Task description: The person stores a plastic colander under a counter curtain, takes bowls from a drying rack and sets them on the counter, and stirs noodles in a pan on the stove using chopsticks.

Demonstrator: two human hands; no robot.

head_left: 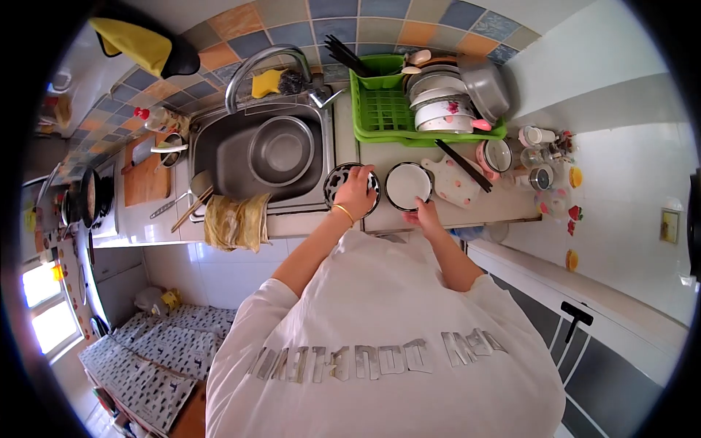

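A bowl with a black-and-white cow pattern (333,182) rests at the sink's right edge. My left hand (354,196) lies over it, its fingers bent at the inside and far rim. To its right is a white bowl with a dark rim (407,184). My right hand (425,214) pinches the near right edge of this bowl, thumb on the rim and the other fingers partly hidden below. A white board with pink spots (454,184) lies right of the white bowl, with black chopsticks (464,165) across it.
Left of the bowls, the sink (219,157) holds a metal basin (281,151) below the faucet (269,52). A green rack (380,113) with dishes stands behind. A yellow cloth (237,223) hangs over the front edge. Jars (540,178) stand at the right.
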